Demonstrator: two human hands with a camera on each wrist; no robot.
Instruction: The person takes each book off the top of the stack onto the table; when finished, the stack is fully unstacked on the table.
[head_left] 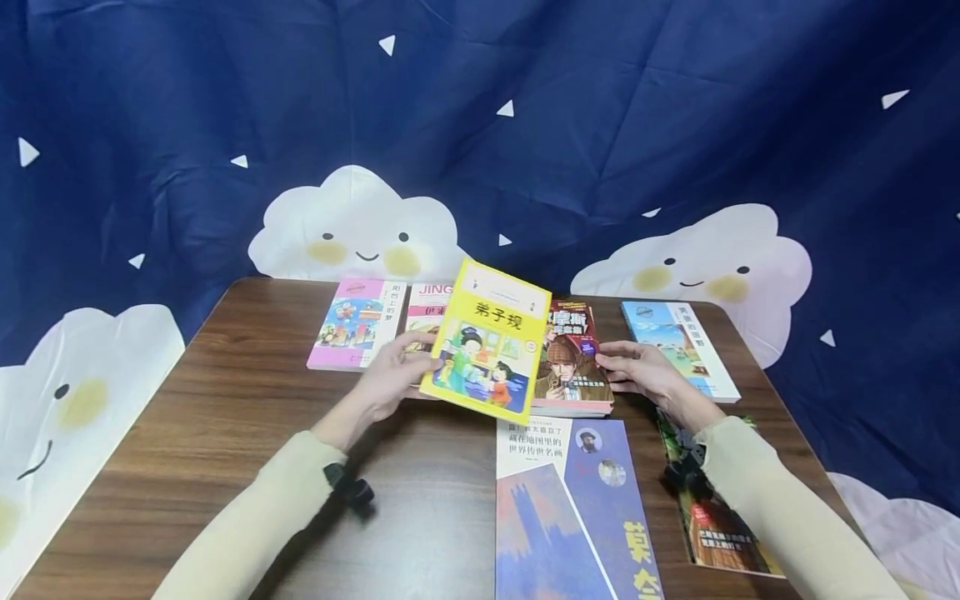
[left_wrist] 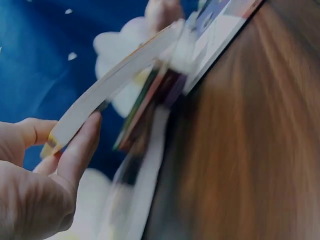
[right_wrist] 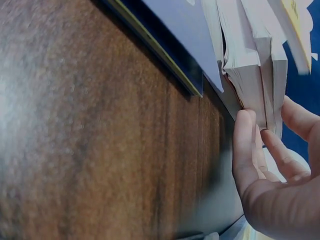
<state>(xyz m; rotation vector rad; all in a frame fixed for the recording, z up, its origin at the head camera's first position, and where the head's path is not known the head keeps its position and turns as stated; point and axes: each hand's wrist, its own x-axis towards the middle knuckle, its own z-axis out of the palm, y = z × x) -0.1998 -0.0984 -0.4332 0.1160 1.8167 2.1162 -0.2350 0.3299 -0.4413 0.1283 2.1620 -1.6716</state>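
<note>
My left hand (head_left: 393,375) pinches a yellow picture-covered book (head_left: 491,337) by its left edge. In the left wrist view the book (left_wrist: 107,80) shows page edges, with the thumb and fingers on opposite sides of it. The book is raised and tilted, its right side overlapping a red detective-cover book (head_left: 573,367) in the head view. That red book tops a small stack, whose page edges (right_wrist: 247,85) face the right wrist camera. My right hand (head_left: 648,375) is at the stack's right side, its extended fingertips (right_wrist: 245,120) touching the edges of the books.
A pink-and-white book (head_left: 356,325) and a partly hidden JING book (head_left: 429,296) lie on the left. A blue-and-white book (head_left: 678,350) is at the back right. Nearest me lies a large purple book (head_left: 573,508); a green-brown book (head_left: 720,533) is partly under my right arm. The wooden table (head_left: 180,450) meets a cloud-patterned curtain (head_left: 480,108).
</note>
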